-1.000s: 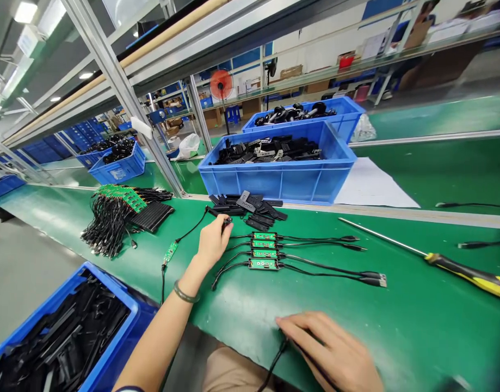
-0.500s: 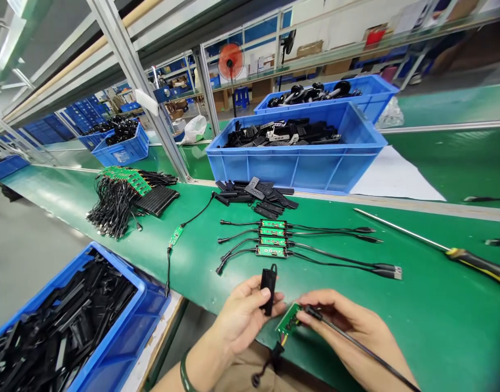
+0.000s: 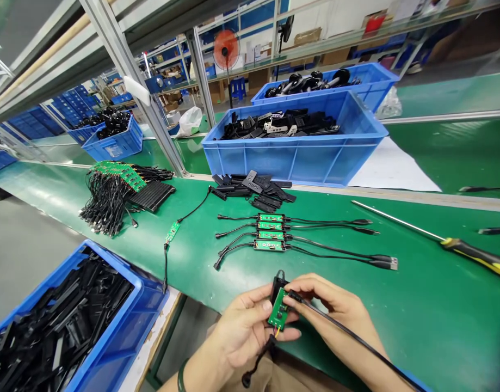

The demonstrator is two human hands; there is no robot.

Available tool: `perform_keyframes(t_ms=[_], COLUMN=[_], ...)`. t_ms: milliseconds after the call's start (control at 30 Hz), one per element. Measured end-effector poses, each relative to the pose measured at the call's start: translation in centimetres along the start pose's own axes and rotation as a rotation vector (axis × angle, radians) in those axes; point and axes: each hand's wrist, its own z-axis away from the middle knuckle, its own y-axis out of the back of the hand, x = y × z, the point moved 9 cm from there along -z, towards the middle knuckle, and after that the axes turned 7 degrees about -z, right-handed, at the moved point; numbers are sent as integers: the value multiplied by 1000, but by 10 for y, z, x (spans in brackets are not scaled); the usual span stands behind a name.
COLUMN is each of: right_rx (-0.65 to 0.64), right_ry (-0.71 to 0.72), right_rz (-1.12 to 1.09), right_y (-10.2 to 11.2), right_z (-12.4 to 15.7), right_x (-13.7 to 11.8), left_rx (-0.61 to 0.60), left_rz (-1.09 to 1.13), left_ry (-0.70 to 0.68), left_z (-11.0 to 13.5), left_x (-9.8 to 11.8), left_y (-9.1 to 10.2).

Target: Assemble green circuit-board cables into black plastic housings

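Both of my hands meet at the near edge of the green belt (image 3: 437,305). My left hand (image 3: 244,326) grips a small black plastic shell (image 3: 278,283) with thumb and fingers. My right hand (image 3: 335,313) pinches a small green circuit board (image 3: 279,311) and presses it against that shell. The board's black cable (image 3: 356,340) runs back under my right wrist, and a second lead hangs down off the belt edge. Just beyond my hands, several boards with cables (image 3: 270,234) lie in a row on the belt.
A pile of black shells (image 3: 253,190) sits before a large blue bin (image 3: 294,158) of black parts. A bundle of cabled boards (image 3: 115,196) lies left. One lone cabled board (image 3: 172,231) lies apart. A yellow-handled screwdriver (image 3: 470,251) lies right. A blue bin (image 3: 62,326) stands below left.
My left hand came back from the shell pile holding a black shell. My right hand lifted a board off the belt, and the two parts have come together between my hands.
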Motion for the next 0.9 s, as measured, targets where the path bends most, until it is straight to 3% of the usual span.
perform_keyframes(t_ms=[467, 667, 900], right_rx=[65, 98, 145], right_ry=[382, 288, 57], right_rz=[150, 240, 204], right_y=[4, 5, -4], right_z=[23, 11, 17], right_x=[-52, -50, -14], left_rx=[27, 62, 104], left_rz=[96, -15, -342], left_ry=[14, -84, -221], left_z=[10, 12, 13], left_x=[-10, -7, 4], left_y=[-8, -11, -13])
